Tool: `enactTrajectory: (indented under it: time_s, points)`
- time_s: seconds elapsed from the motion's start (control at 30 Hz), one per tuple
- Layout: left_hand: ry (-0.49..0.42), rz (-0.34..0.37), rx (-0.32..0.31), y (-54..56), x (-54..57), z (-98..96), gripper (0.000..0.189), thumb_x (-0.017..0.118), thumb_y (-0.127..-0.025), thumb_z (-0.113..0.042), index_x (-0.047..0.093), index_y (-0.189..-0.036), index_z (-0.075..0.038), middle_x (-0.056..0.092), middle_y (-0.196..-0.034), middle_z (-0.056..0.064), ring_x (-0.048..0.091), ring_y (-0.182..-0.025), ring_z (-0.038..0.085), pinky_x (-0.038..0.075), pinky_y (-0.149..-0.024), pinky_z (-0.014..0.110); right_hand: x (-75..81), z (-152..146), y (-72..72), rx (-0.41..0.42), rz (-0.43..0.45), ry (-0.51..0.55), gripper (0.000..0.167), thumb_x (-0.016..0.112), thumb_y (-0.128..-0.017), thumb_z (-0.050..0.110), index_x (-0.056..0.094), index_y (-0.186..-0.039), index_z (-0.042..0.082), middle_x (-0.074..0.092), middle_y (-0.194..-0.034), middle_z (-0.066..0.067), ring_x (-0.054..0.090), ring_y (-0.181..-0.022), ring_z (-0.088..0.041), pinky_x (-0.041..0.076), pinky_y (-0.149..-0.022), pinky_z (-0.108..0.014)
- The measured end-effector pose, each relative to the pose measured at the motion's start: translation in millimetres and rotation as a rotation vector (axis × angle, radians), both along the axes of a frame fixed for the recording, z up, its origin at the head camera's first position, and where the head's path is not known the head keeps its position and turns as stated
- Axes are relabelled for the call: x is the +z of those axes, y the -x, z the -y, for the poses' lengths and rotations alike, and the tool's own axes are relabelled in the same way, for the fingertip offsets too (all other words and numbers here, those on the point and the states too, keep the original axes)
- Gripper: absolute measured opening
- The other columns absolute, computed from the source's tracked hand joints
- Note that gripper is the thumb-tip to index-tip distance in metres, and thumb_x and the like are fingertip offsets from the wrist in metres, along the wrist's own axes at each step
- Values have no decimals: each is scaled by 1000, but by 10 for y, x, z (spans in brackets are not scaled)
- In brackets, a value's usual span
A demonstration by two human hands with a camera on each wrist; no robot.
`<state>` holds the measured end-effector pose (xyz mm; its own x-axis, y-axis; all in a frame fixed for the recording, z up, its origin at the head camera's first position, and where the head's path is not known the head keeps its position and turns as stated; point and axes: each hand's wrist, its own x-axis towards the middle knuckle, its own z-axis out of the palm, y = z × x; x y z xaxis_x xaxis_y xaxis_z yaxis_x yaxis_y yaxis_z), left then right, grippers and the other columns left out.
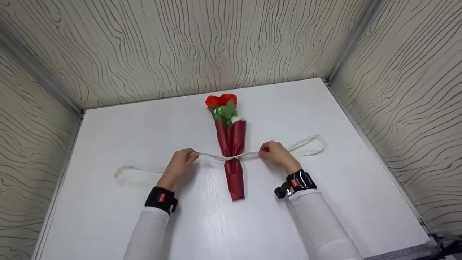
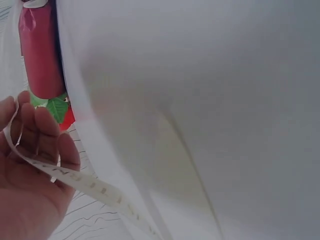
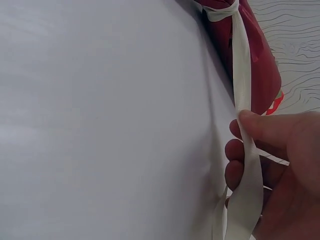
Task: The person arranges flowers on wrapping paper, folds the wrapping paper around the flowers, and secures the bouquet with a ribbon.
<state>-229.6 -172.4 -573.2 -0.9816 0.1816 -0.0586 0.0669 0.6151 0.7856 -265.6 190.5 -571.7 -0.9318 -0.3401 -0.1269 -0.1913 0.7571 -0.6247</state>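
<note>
A small bouquet [image 1: 234,141] lies on the white table, its red flowers [image 1: 221,100] toward the back wall. Dark red paper wraps the stems, cinched at the middle by a cream ribbon [image 1: 247,155] with a knot on top. To the left of the knot, my left hand [image 1: 179,164] pinches one length of ribbon between thumb and finger; printed lettering shows on it in the left wrist view. On the other side my right hand [image 1: 276,155] pinches the other length, which runs straight from the knot in the right wrist view. Both ribbon ends trail outward in loops.
The white table [image 1: 202,234] has walls with a wavy line pattern [image 1: 216,43] at its back and sides. A grey metal frame runs along its edges. Some dark cables [image 1: 449,247] sit beyond the front right corner.
</note>
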Motion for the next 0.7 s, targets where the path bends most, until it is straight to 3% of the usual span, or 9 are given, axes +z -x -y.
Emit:
enactTrajectory:
  time_s: [0.07,0.17,0.27,0.4,0.53,0.63,0.7]
  points:
    - [-11,20,-28,4,20,14,25,58,-100,-22,70,-96,0,62,-77,7,51,-69,16,44,-66,32,11,9,-14,6,25,-8,13,65,-92,13,71,-92,2,66,-79,-3,60,-78,-21,49,-79,-40]
    - [-80,85,-121,-4,67,81,29,58,-100,-23,69,-93,3,59,-70,4,48,-62,15,41,-58,29,24,17,-24,11,53,-9,14,65,-92,14,72,-93,2,65,-77,-1,58,-75,-19,48,-77,-38]
    - [-244,161,-213,-14,85,162,37,59,-100,-25,64,-91,11,53,-63,-1,45,-60,15,37,-58,28,32,2,-23,19,59,-7,15,65,-93,15,72,-93,2,64,-75,-1,57,-72,-18,48,-75,-37]
    - [-483,221,-241,-22,68,202,41,59,-99,-25,59,-91,16,57,-70,3,54,-72,18,43,-73,32,17,-25,-7,23,66,7,16,65,-94,15,73,-93,2,64,-74,-1,57,-71,-16,48,-74,-36]
    - [-649,195,-224,-34,98,151,29,59,-99,-18,67,-89,8,60,-79,4,53,-72,14,42,-67,25,-1,-35,-2,18,78,20,17,65,-94,16,73,-93,1,65,-74,-1,57,-70,-16,49,-74,-35]
    - [-738,157,-220,-43,130,50,23,59,-99,-15,73,-94,2,62,-96,7,54,-84,14,42,-67,22,-3,-29,-8,12,78,27,16,65,-94,16,73,-93,1,65,-74,-2,58,-70,-16,49,-74,-36]
    - [-775,130,-240,-49,145,-40,23,59,-99,-16,75,-99,1,61,-112,10,55,-100,18,45,-75,23,-4,-20,-11,12,72,27,16,65,-93,15,73,-93,2,65,-74,-2,57,-69,-16,49,-74,-36]
